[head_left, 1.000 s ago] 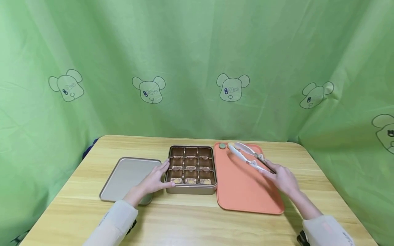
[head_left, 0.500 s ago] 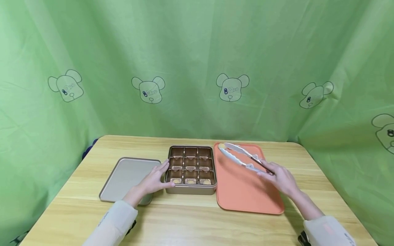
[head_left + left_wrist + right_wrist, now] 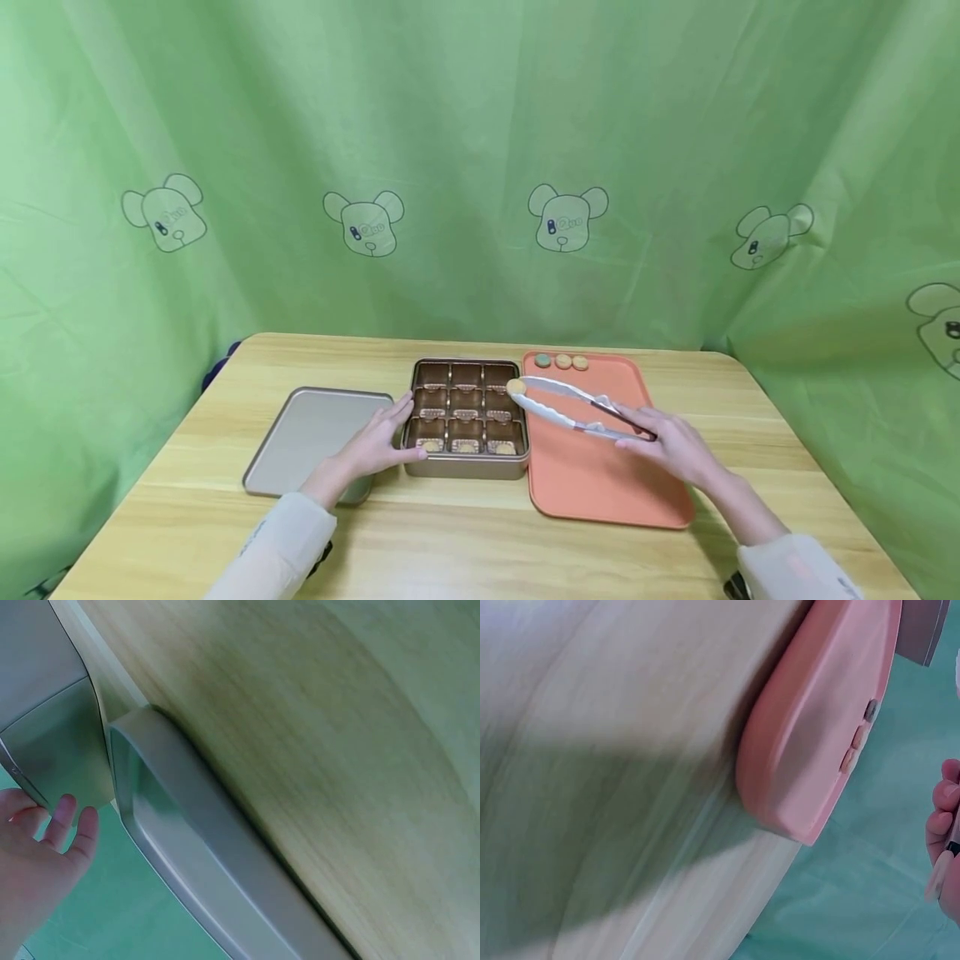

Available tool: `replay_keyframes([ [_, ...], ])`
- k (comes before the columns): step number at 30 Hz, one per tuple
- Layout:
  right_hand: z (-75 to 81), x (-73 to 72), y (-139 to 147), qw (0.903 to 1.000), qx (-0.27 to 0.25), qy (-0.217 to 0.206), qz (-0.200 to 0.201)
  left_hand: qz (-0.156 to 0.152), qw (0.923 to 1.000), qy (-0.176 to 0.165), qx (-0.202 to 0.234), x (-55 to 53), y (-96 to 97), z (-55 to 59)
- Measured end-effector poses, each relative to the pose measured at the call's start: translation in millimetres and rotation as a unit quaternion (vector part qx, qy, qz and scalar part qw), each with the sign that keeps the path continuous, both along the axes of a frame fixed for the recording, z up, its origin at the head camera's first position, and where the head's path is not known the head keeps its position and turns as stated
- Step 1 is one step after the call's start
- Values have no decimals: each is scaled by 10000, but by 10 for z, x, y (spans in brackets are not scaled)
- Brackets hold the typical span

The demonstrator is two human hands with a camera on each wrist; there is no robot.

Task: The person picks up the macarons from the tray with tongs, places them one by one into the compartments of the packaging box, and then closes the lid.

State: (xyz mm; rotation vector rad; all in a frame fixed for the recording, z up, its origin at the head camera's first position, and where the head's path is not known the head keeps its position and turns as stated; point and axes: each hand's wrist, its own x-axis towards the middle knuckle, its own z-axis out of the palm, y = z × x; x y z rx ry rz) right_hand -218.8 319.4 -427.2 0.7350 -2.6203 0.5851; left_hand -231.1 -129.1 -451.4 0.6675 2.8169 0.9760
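Observation:
My left hand [image 3: 375,439] rests at the left side of a bronze-coloured square tin [image 3: 467,468] with several compartments, its thumb by the front corner. In the left wrist view its fingers [image 3: 82,832] touch the tin's wall. Round tan cookies lie in the front compartments, such as this cookie [image 3: 506,447]. My right hand [image 3: 671,440] grips a pair of tongs [image 3: 547,412] by the handles. Between the tongs' tips a round tan cookie [image 3: 515,387] is held over the tin's right rim. The right wrist view shows only part of the right hand [image 3: 946,825].
Right of the tin lies an orange tray [image 3: 607,487]. At its far edge sit a green cookie [image 3: 542,361] and two tan cookies, one the middle cookie [image 3: 563,361]. A flat grey lid [image 3: 311,433] lies left of the tin, partly behind the left arm.
The tongs have moved left and nearer with the tan cookie, from the tray's far edge to the tin's right rim. The tray's cookies are uncovered. My left hand stays put.

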Motion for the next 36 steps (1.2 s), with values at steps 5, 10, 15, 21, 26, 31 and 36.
replay_keyframes([
  [5, 9, 15, -27, 9999, 78, 94, 93, 15, 10000, 42, 12, 5, 2, -14],
  [10, 17, 22, -46, 9998, 121, 87, 92, 17, 10000, 33, 19, 3, 7, -26],
  [15, 12, 16, -64, 9998, 126, 80, 99, 0, 10000, 47, 32, 2, 7, -29],
  [21, 11, 29, -110, 9990, 12, -434, -70, 19, 10000, 47, 72, -7, 5, -31],
  [26, 10, 32, -127, 9970, -195, -740, -86, 33, 9999, -13, 105, -3, 5, -27],
  [31, 14, 7, -95, 9953, -337, -877, -220, 59, 10000, -12, 54, -3, -7, -14],
  [36, -2, 18, 20, 9920, -421, -1012, -618, -25, 10000, 22, 31, -3, 5, -15],
])
